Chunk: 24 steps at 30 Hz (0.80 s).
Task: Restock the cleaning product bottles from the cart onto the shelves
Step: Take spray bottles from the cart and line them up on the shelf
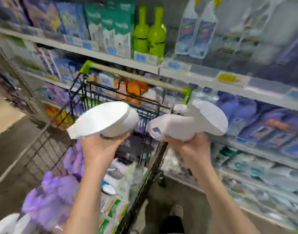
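Two white bottles held above the cart: left hand grips one, right hand grips the other.

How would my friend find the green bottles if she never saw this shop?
Look at the top grey shelf, above the black wire cart. Two lime-green plastic bottles stand between teal boxes and white spray bottles; they alone are bright green with long necks.

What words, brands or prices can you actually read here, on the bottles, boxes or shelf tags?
No text is readable; everything is blurred.
On the left white bottle: nothing visible.
On the right white bottle: bluish mark, unreadable.
On the shelf price tags: blurred.
On the green bottles, boxes: blurred.
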Available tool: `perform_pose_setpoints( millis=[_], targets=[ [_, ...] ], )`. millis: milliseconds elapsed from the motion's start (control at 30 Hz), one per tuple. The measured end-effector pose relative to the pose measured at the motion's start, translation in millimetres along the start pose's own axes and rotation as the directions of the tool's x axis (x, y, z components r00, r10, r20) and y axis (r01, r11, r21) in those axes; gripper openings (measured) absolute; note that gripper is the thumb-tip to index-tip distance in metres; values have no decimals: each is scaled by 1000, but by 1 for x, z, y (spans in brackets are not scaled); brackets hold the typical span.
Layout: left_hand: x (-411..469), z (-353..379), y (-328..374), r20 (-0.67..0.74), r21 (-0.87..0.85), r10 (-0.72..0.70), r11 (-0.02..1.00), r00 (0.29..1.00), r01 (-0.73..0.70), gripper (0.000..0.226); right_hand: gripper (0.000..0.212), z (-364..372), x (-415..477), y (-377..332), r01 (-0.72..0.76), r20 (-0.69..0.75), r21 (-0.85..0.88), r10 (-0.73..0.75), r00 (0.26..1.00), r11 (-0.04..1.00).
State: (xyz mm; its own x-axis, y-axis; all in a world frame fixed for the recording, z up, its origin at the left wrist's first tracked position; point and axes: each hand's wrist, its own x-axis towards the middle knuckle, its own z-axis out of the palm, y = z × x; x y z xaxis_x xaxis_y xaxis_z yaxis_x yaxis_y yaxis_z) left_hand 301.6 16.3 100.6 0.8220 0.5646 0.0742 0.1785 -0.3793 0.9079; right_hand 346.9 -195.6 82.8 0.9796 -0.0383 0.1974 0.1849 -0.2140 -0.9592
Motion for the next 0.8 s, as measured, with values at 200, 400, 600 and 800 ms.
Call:
perform_pose_setpoints(
  millis=[200,400,600,800],
  targets=[
    [-23,82,58,234,-47,205,979,950,-200,44,47,-104,-23,9,-48,-277,-105,17,961,993],
    [-78,169,92,468,-53,306,946,829,-319,47,47,-207,-39,47,-312,-456,-263,167,874,913],
    [-136,277,106,630,-62,315,931,710,-359,43,55,-319,-52,102,-487,-520,-343,269,811,803],
    [-199,376,114,748,24,168,960,642,-280,52,59,-409,-85,144,-586,-573,-339,332,749,736]
  ],
)
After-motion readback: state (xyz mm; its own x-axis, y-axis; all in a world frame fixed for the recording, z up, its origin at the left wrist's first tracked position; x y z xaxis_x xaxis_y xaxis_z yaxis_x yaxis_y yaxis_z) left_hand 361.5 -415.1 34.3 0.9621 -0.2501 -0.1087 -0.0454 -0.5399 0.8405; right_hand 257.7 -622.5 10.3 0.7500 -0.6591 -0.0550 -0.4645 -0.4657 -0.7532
